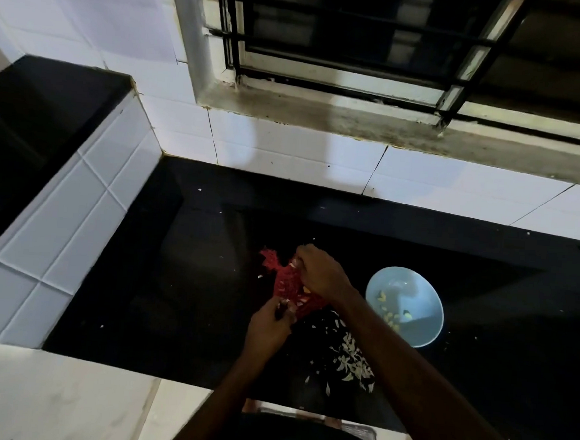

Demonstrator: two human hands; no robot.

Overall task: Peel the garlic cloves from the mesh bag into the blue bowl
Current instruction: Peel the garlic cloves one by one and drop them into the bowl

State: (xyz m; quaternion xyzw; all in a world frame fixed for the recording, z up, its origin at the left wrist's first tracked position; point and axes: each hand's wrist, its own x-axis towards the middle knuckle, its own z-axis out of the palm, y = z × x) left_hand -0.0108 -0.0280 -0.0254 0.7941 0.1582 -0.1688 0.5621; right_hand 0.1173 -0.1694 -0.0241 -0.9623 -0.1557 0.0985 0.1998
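- Black tabletop (pixel 174 280) lies below white wall tiles (pixel 286 151).
- Your left hand (pixel 269 325) pinches the near edge of the red mesh bag (pixel 286 281).
- Your right hand (pixel 319 271) grips its top, beside the blue bowl (pixel 427 298).

The mesh bag (pixel 286 283) is a bright red net with an open weave, lying on a glossy black countertop (pixel 173 297) flecked with tiny white specks. At its three o'clock the bowl (pixel 414 290) is a plain pale blue with a few yellowish cloves (pixel 390 318) inside, and at its five o'clock the peels (pixel 351 358) make a scatter of white and off-white slivers against the black. Toward twelve o'clock the tiles (pixel 286 147) are white, crossed by thin dark grout lines, under a stained grey sill (pixel 323 115) and black window bars (pixel 330 14)
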